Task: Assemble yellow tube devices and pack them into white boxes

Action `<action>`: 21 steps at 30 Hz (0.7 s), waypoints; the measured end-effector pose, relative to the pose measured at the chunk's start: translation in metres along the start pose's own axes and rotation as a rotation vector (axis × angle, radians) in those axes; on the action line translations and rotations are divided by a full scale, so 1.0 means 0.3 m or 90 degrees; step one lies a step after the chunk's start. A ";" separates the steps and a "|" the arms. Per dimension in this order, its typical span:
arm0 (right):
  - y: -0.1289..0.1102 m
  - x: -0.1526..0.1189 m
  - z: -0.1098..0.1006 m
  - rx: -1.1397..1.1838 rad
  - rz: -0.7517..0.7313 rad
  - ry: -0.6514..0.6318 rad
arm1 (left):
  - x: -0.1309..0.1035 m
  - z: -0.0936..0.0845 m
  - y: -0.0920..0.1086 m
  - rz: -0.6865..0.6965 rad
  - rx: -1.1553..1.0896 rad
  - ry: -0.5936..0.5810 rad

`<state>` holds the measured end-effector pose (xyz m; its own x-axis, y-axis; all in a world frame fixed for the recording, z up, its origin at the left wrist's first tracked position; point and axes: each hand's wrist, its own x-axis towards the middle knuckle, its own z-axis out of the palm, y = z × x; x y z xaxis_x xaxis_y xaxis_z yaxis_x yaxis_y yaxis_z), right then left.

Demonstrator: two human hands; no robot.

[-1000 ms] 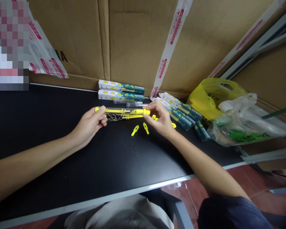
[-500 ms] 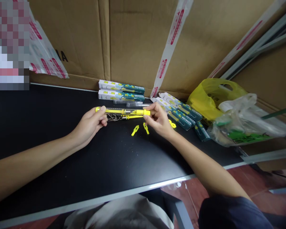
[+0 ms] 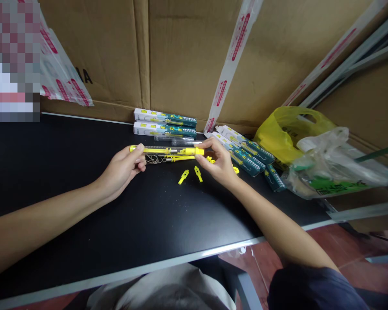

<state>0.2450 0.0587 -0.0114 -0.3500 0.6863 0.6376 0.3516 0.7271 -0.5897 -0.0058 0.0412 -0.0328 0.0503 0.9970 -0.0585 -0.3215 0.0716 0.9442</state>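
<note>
- one clear tube [image 3: 155,150] with yellow ends is spanning the middle of the frame, lying nearly level.
- the left hand [image 3: 124,167], left of centre, is gripping the tube's left end, its thumb pressing along the top and its fingers curling underneath.
- the left forearm [image 3: 54,212] is slanting up from the lower left edge, its wrist running almost straight into the hand.
- the right hand [image 3: 217,160], just right of centre, is pinching the yellow right end between thumb and forefinger, its knuckles arching upward.
- the right forearm [image 3: 271,221] is rising leftward from a dark sleeve [image 3: 310,286] at the lower right.
- metal hooks [image 3: 153,159] are lying just below the tube, near the left fingers.
- two small yellow pieces [image 3: 183,176] are lying apart on the black table [image 3: 132,241], below the tube's right half.
- printed boxes [image 3: 164,130] are sitting above the tube, and others are leaning together right of centre, beside a yellow bag [image 3: 274,137].
</note>
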 end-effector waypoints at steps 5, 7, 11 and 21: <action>-0.003 -0.010 0.007 0.038 0.014 -0.022 | -0.005 -0.002 0.002 -0.003 -0.002 -0.005; -0.006 -0.013 0.010 0.045 0.030 -0.028 | -0.006 0.000 0.004 -0.001 -0.009 -0.010; -0.009 -0.016 0.015 0.113 0.077 -0.046 | -0.007 0.005 0.008 0.005 -0.019 -0.011; -0.001 -0.020 0.015 0.143 0.106 -0.050 | -0.011 0.007 0.011 -0.004 -0.024 -0.014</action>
<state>0.2431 0.0545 -0.0171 -0.3729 0.7894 0.4876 0.2120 0.5842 -0.7835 -0.0051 0.0382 -0.0288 0.0732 0.9957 -0.0569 -0.3566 0.0794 0.9309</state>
